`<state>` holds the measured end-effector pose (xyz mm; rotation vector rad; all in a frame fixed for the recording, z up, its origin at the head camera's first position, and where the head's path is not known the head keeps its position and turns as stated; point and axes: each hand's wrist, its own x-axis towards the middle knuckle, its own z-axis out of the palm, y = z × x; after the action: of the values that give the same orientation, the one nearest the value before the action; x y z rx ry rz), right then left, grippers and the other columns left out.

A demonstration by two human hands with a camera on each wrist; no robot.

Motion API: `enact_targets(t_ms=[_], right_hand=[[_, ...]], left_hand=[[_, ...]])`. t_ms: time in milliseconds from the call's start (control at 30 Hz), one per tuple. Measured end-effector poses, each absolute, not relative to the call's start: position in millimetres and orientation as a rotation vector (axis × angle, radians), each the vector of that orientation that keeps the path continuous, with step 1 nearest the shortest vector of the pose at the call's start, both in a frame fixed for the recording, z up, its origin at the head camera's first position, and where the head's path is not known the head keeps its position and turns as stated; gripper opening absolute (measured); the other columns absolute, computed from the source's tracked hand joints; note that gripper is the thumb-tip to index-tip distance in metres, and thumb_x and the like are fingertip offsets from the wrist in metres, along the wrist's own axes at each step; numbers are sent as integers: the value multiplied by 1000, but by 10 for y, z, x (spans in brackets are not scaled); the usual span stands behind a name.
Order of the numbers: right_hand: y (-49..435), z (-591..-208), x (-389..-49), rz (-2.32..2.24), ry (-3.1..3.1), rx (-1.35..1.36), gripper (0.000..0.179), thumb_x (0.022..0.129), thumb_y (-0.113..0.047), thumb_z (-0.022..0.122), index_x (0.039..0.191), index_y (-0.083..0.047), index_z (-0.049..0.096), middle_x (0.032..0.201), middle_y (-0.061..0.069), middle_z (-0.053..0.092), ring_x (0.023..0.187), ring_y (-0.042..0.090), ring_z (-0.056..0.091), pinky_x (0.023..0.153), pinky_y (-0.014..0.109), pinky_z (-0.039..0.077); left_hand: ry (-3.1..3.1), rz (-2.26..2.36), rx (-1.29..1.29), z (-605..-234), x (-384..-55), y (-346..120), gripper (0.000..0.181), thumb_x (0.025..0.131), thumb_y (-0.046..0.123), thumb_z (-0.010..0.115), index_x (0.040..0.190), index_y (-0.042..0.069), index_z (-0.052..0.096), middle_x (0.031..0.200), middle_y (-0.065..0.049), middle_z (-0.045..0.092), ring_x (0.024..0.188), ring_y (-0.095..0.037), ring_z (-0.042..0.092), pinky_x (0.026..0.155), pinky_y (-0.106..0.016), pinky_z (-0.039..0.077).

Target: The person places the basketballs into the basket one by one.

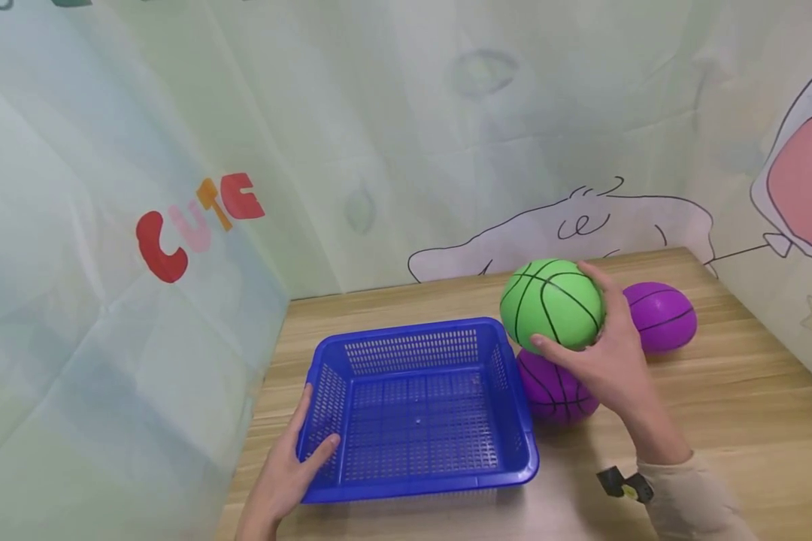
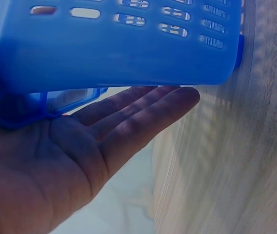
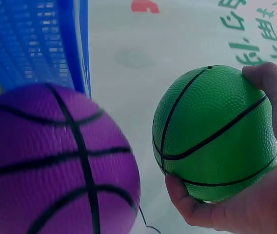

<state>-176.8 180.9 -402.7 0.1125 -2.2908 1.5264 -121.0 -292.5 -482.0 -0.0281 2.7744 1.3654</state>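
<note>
A small green basketball (image 1: 548, 304) with black lines is in my right hand (image 1: 612, 357), thumb and fingers spread round its right side. It is held up, overlapping a purple basketball (image 1: 558, 391) that sits on the table against the right side of a blue plastic basket (image 1: 419, 485). My left hand (image 1: 287, 458) grips the basket's left rim, thumb over the inside and fingers along the outer wall. The left wrist view shows the fingers (image 2: 143, 117) beside the basket's perforated wall (image 2: 128, 53). Nothing lies inside the basket.
Behind my right hand, a second purple ball (image 1: 659, 315) rests on the wooden table (image 1: 731, 421). A printed cloth (image 1: 392, 150) stands along the back and both sides of the table. A small black device (image 1: 624, 485) is at my right sleeve.
</note>
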Motion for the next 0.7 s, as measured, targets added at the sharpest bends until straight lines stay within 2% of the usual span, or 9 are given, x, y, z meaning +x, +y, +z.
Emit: enact_targets(t_ms=[400,700], right_hand=[[1562,-4089,-1784,1574,-2301,291,117,78,-22,104,171,-42,37,169,9,45,143,41,56,102,66,59],[1422,-4183,-1769,1647,-2342,369,112,77,-24,105,168,-40,41,162,10,51,132,38,65,101,58,61]], left_hand=[[2784,1407,26,-4840,-1226,-2928,95,110,38,71,181,24,11,184,-21,15,162,-56,29,126,-77,29],[2776,1391,19,-4830,-1232,-2935,96,110,41,71,181,25,9,185,-19,13,164,-55,25,128,-77,27]])
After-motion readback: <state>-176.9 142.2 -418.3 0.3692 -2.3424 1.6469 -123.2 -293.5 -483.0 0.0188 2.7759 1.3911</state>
